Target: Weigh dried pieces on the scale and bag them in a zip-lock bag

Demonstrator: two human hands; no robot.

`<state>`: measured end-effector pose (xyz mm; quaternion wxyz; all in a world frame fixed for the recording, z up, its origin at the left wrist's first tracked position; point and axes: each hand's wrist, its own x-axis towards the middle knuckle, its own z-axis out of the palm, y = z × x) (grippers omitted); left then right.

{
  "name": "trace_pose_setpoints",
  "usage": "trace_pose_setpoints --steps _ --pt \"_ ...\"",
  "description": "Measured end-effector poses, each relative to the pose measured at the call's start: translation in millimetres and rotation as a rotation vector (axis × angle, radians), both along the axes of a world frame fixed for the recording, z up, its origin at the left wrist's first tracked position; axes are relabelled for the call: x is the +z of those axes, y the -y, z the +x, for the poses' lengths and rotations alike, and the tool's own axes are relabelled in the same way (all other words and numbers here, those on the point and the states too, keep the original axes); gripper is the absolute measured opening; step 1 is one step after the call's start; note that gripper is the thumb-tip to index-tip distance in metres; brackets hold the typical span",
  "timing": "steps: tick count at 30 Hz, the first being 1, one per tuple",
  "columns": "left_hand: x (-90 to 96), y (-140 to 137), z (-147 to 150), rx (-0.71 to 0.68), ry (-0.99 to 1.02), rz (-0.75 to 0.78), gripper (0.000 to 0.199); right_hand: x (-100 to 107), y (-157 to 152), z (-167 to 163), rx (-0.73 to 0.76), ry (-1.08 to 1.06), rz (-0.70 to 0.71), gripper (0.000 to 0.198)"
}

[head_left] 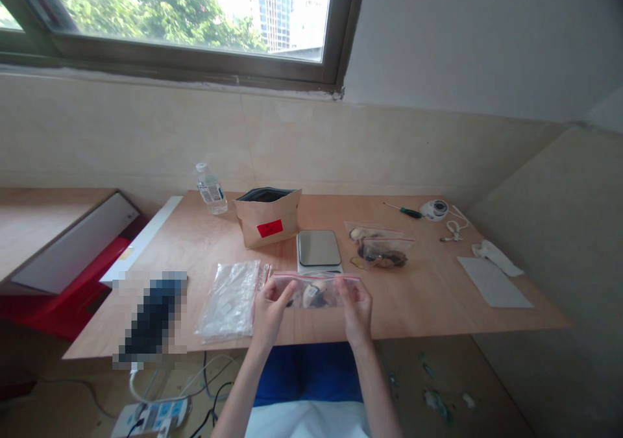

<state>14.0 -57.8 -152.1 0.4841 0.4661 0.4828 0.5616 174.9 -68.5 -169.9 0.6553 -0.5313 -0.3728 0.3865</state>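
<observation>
A clear zip bag (318, 295) with pale and dark pieces inside is stretched between my two hands, above the table's front edge. My left hand (272, 298) pinches its left end near the red-lined zip, thumb on top. At the other end, my right hand (354, 298) grips it the same way. Just beyond the bag lies a digital scale (320, 248) with a bare metal plate. To the left is a stack of flat, clear zip bags (228, 298). A brown paper pouch (267, 220) with a red label stands open behind them.
Filled zip bags (382, 251) lie right of the scale. A plastic bottle (211, 189) stands at the back left. Farther right are a screwdriver (409, 212), a white dome-shaped device (435, 210) and a white sheet (494, 283). A power strip (150, 417) with cables is below the table.
</observation>
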Motion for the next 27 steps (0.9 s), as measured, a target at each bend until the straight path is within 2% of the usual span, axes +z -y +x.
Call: trace_pose_setpoints --steps 7,14,22,24,27 --pt "-5.0 2.7 -0.6 0.072 -0.078 -0.023 0.025 0.7 0.6 0.1 0.001 0.047 0.025 0.018" --pt "-3.1 2.7 -1.5 0.033 -0.041 -0.007 0.023 4.6 0.9 1.3 0.007 0.090 0.037 0.015" --pt "-0.2 3.5 -1.1 0.096 -0.124 0.027 0.020 7.5 0.0 1.0 0.019 0.067 0.049 0.015" --pt "-0.2 2.4 -1.3 0.083 -0.134 0.023 0.020 7.7 -0.6 1.1 0.019 0.054 0.052 0.015" --pt "0.5 0.5 -1.0 -0.009 -0.097 0.038 0.021 10.1 -0.6 0.4 0.100 0.064 0.042 0.015"
